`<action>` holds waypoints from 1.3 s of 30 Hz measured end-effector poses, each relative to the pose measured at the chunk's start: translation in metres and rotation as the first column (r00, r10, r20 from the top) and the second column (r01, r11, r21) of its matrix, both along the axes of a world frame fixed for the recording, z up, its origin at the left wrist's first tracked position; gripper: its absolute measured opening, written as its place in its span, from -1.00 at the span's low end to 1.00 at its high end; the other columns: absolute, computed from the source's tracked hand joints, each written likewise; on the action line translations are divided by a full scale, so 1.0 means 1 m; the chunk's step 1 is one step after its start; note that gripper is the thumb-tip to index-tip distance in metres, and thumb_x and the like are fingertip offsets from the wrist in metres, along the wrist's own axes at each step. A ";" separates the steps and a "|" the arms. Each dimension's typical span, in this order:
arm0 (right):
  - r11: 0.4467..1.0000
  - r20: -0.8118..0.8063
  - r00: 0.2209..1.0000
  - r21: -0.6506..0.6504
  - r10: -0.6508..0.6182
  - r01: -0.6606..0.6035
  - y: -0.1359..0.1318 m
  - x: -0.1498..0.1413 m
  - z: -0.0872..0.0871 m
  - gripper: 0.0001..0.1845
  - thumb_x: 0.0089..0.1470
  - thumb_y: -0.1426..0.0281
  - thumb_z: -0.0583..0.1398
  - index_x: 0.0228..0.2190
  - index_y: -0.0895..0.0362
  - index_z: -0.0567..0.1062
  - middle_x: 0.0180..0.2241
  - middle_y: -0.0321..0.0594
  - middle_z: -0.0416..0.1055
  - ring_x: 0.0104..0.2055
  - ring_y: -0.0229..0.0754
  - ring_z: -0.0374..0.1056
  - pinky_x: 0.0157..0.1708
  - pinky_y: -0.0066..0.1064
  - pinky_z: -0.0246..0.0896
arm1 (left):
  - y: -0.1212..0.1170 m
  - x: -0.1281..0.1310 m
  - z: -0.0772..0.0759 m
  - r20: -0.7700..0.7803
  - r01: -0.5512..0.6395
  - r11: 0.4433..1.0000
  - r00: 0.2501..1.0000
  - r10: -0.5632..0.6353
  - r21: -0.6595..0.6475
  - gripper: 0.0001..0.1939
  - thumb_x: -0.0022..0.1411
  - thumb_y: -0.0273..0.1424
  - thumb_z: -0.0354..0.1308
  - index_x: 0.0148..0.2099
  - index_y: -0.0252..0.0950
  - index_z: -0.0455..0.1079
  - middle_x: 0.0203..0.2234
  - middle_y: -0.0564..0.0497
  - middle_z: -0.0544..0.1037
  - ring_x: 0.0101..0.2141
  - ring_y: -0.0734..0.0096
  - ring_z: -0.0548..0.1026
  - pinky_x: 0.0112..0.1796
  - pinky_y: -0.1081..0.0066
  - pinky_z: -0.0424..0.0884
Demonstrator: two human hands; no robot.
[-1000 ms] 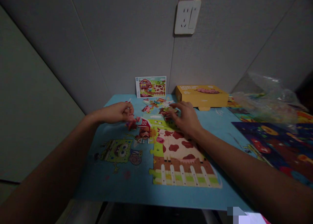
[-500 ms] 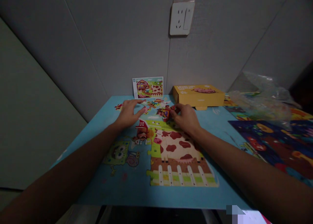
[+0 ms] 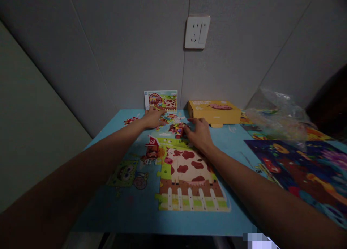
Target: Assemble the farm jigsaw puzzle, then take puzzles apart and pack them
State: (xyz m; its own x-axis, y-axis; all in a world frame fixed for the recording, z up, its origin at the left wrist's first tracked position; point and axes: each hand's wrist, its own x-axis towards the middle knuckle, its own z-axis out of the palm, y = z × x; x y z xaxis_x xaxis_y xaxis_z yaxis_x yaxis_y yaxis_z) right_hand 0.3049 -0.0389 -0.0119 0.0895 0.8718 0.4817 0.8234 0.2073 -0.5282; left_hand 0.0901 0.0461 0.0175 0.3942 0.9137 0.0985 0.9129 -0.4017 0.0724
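Observation:
The assembled part of a jigsaw puzzle [image 3: 189, 165] lies flat on the blue table, showing a spotted cow and a white fence. A puzzle piece with a red barn [image 3: 151, 146] sits along its upper left edge. Beyond it, several loose puzzle pieces [image 3: 172, 117] are spread out. My left hand [image 3: 154, 118] is open over these, fingers stretched forward, in front of the picture card. My right hand [image 3: 200, 134] is beside a reddish puzzle piece [image 3: 179, 129] above the cow; its thumb and forefinger are apart, the thumb at the piece's edge.
A picture card [image 3: 164, 98] of the farm scene leans on the wall. To its right stands a yellow box [image 3: 215, 111]. Crumpled clear plastic [image 3: 279, 122] and a dark blue picture sheet [image 3: 303, 165] lie at the right. A wall socket [image 3: 197, 32] is above.
My left hand has reached farther forward, toward the picture card. The fingers of my right hand have spread apart beside the reddish piece. The whole view has shifted slightly.

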 end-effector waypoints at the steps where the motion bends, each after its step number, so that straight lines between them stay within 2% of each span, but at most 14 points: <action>1: 1.000 -0.010 1.000 0.010 0.002 -0.002 0.001 0.001 0.000 -0.58 0.01 0.29 0.16 -0.10 0.24 0.51 -0.19 0.03 0.37 -0.07 0.05 0.28 0.00 -0.17 0.15 | 0.009 0.006 0.005 -0.048 -0.009 0.998 0.999 0.006 -0.067 -0.29 0.07 -0.08 0.21 0.24 -0.18 0.23 0.08 -0.15 0.40 0.14 -0.16 0.14 0.04 0.02 0.15; 5: 1.000 -0.006 1.000 0.023 0.014 -0.014 0.002 0.001 -0.001 -0.61 0.02 0.28 0.15 -0.14 0.21 0.52 -0.21 0.01 0.37 -0.08 0.04 0.27 -0.03 -0.19 0.13 | 0.031 0.022 0.015 -0.122 -0.022 0.994 0.992 0.009 -0.109 -0.22 -0.10 -0.18 0.37 0.19 -0.15 0.29 -0.04 -0.12 0.51 0.12 -0.18 0.18 0.05 -0.01 0.12; 10: 0.998 0.004 0.998 0.010 0.067 -0.067 -0.003 -0.002 0.001 -0.66 0.05 0.28 0.14 -0.19 0.18 0.54 -0.24 -0.01 0.38 -0.10 0.02 0.27 -0.06 -0.21 0.13 | 0.036 0.031 0.021 0.019 -0.056 0.990 0.998 0.059 -0.127 -0.21 -0.34 -0.35 0.47 0.05 -0.25 0.42 -0.10 -0.14 0.53 0.03 -0.13 0.33 0.05 0.06 0.18; 12: 0.995 -0.006 0.995 0.021 0.100 -0.099 -0.005 -0.004 0.002 -0.68 0.06 0.28 0.14 -0.21 0.18 0.55 -0.27 -0.03 0.39 -0.13 0.00 0.28 -0.08 -0.22 0.13 | 0.033 0.029 0.027 0.083 -0.071 0.992 0.993 0.079 -0.100 -0.32 -0.27 -0.40 0.44 0.01 -0.31 0.44 -0.16 -0.13 0.55 -0.08 0.01 0.43 -0.03 0.16 0.29; 14: 0.990 -0.021 0.990 0.037 0.136 -0.135 -0.006 -0.005 0.004 -0.71 0.06 0.31 0.15 -0.23 0.18 0.55 -0.29 -0.06 0.39 -0.16 -0.04 0.29 -0.12 -0.25 0.14 | 0.023 0.021 0.035 0.165 -0.099 0.993 0.980 0.107 -0.059 -0.50 -0.08 -0.45 0.32 -0.01 -0.36 0.44 -0.25 -0.10 0.56 -0.20 0.17 0.49 -0.15 0.26 0.38; 17: 0.967 -0.049 0.966 0.030 0.253 -0.252 -0.011 -0.007 0.007 -0.78 0.08 0.36 0.14 -0.28 0.17 0.54 -0.36 -0.12 0.42 -0.26 -0.12 0.30 -0.20 -0.31 0.15 | -0.010 0.002 0.039 0.337 -0.147 0.989 0.932 0.129 0.027 -0.59 0.11 -0.45 0.16 0.04 -0.38 0.40 -0.35 -0.07 0.52 -0.36 0.33 0.50 -0.28 0.33 0.43; 19: 0.932 -0.060 0.930 0.030 0.363 -0.362 -0.017 -0.010 0.010 -0.76 0.08 0.35 0.16 -0.22 0.17 0.52 -0.36 -0.14 0.45 -0.30 -0.15 0.31 -0.23 -0.34 0.14 | -0.044 -0.012 0.031 0.696 -0.095 0.993 0.718 0.019 0.071 -0.60 0.06 -0.42 0.23 0.00 -0.33 0.44 -0.40 -0.01 0.47 -0.42 0.39 0.48 -0.31 0.35 0.45; 21: 0.874 -0.039 0.873 0.031 0.485 -0.485 -0.026 -0.016 0.012 -0.60 0.07 0.34 0.19 -0.04 0.18 0.43 -0.30 -0.12 0.48 -0.27 -0.15 0.32 -0.23 -0.35 0.15 | -0.079 -0.021 0.014 0.864 0.031 0.999 0.502 -0.043 0.032 -0.59 0.02 -0.37 0.29 -0.04 -0.30 0.46 -0.42 0.04 0.43 -0.41 0.42 0.48 -0.30 0.35 0.47; 23: 0.807 0.018 0.807 -0.001 0.590 -0.591 -0.035 -0.023 0.013 -0.50 0.07 0.38 0.19 0.07 0.18 0.34 -0.25 -0.12 0.49 -0.25 -0.16 0.33 -0.23 -0.36 0.14 | -0.106 -0.025 -0.004 0.903 0.123 0.992 0.426 -0.058 0.006 -0.67 0.01 -0.32 0.30 -0.14 -0.31 0.49 -0.44 0.04 0.43 -0.40 0.42 0.48 -0.32 0.37 0.48; 26: 0.783 0.080 0.779 -0.070 0.622 -0.618 -0.043 -0.031 0.014 -0.63 0.07 0.46 0.17 -0.04 0.19 0.44 -0.25 -0.11 0.51 -0.27 -0.17 0.34 -0.26 -0.38 0.11 | -0.121 -0.022 -0.019 0.848 0.185 0.981 0.509 -0.147 0.059 -0.72 0.06 -0.29 0.28 -0.17 -0.29 0.49 -0.39 0.02 0.45 -0.38 0.43 0.48 -0.34 0.41 0.48; 29: 0.816 0.081 0.813 -0.107 0.577 -0.568 -0.044 -0.031 0.016 -0.74 0.04 0.43 0.21 -0.18 0.20 0.50 -0.32 -0.12 0.51 -0.31 -0.18 0.34 -0.33 -0.41 0.07 | -0.114 -0.021 -0.015 0.703 0.264 0.937 0.622 -0.345 0.227 -0.79 0.15 -0.31 0.22 -0.17 -0.28 0.48 -0.34 -0.03 0.48 -0.31 0.38 0.48 -0.26 0.36 0.46; 32: 0.818 0.089 0.815 -0.127 0.572 -0.561 -0.042 -0.029 0.017 -0.79 0.05 0.42 0.22 -0.23 0.19 0.52 -0.38 -0.16 0.49 -0.36 -0.21 0.31 -0.39 -0.43 0.03 | -0.106 -0.028 -0.010 0.499 0.396 0.869 0.712 -0.494 0.296 -0.77 0.16 -0.31 0.23 -0.15 -0.28 0.44 -0.22 -0.08 0.50 -0.14 0.28 0.45 -0.08 0.24 0.39; 35: 0.821 0.108 0.816 -0.144 0.568 -0.552 -0.041 -0.027 0.018 -0.77 0.06 0.42 0.21 -0.20 0.19 0.52 -0.43 -0.19 0.47 -0.42 -0.23 0.28 -0.41 -0.43 0.01 | -0.103 -0.036 -0.010 0.383 0.457 0.845 0.754 -0.534 0.278 -0.62 0.12 -0.26 0.26 -0.03 -0.28 0.37 -0.12 -0.12 0.49 -0.04 0.20 0.40 -0.01 0.18 0.32; 39: 0.833 0.134 0.824 -0.158 0.550 -0.530 -0.041 -0.027 0.019 -0.67 0.05 0.41 0.21 -0.11 0.22 0.51 -0.46 -0.18 0.47 -0.44 -0.23 0.28 -0.40 -0.42 0.03 | -0.103 -0.039 -0.011 0.299 0.491 0.824 0.771 -0.562 0.282 -0.59 0.09 -0.27 0.28 -0.03 -0.29 0.36 -0.11 -0.12 0.47 -0.01 0.17 0.35 0.03 0.15 0.26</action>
